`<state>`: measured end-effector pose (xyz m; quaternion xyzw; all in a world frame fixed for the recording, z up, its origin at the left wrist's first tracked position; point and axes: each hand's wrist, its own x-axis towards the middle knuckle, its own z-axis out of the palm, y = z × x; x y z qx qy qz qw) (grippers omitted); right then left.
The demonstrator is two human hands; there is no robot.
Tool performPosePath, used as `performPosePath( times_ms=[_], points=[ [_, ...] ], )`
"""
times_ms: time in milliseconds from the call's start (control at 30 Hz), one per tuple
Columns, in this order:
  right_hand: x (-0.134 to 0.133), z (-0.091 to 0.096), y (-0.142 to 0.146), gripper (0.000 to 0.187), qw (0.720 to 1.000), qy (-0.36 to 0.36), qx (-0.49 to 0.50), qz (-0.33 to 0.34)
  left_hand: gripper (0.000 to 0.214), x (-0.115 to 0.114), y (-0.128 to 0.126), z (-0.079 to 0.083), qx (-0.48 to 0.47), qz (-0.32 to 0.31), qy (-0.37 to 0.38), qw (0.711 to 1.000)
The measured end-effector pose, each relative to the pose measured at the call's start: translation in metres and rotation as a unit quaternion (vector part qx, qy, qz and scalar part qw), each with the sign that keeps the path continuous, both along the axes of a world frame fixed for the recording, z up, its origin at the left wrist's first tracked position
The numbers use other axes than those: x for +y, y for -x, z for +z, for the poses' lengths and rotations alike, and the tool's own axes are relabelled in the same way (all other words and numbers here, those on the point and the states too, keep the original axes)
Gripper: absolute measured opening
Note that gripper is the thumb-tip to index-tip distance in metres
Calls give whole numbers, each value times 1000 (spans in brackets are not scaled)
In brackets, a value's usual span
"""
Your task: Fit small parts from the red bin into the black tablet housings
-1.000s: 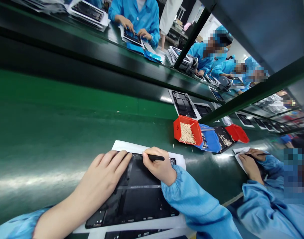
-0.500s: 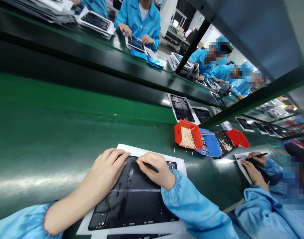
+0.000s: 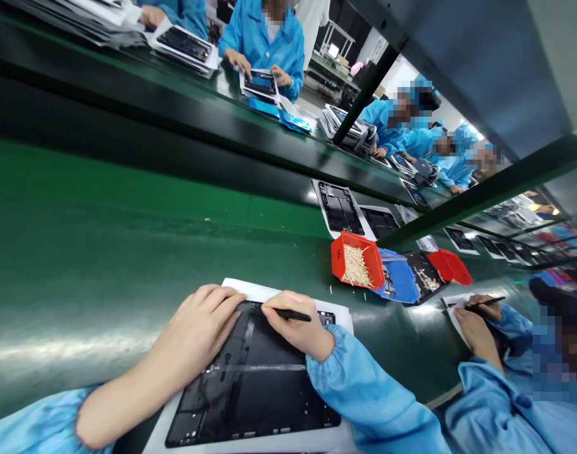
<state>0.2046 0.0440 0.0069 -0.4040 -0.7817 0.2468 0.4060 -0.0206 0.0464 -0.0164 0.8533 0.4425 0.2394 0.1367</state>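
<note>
A black tablet back panel [image 3: 257,388] lies on a white sheet [image 3: 250,288] on the green bench in front of me. My left hand [image 3: 193,334] rests flat on the panel's upper left part, fingers stretched out. My right hand [image 3: 295,325] is closed on a thin black tool [image 3: 292,314], like tweezers or a stylus, with its tip near the panel's top edge. Both my arms wear blue sleeves.
To the right stand a red bin [image 3: 357,258] with small pale parts, a blue bin [image 3: 400,277], a black tray and another red bin [image 3: 449,266]. A co-worker's hands [image 3: 475,315] work at the right. More panels [image 3: 338,207] lie on the conveyor; several people sit opposite.
My right hand shifted slightly on the panel's top edge and the tool swung from pointing down-right to nearly level. The left hand stayed on the panel. The view tilted a little.
</note>
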Motion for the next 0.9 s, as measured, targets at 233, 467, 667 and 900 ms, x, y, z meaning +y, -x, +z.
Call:
performPosePath(
  times_ms=[233, 467, 667, 900],
  points=[
    [3, -4, 7, 15, 1000, -11, -18, 23, 26, 27, 5, 10, -48, -87, 52, 994],
    [3, -8, 8, 16, 999, -9, -30, 7, 21, 30, 1, 16, 60, -128, -47, 989],
    [3, -2, 6, 17, 1000, -2, -18, -14, 16, 28, 2, 10, 94, -124, -69, 985],
    [4, -3, 7, 16, 1000, -11, 8, 10, 15, 29, 2, 9, 114, -116, -66, 984]
  ],
)
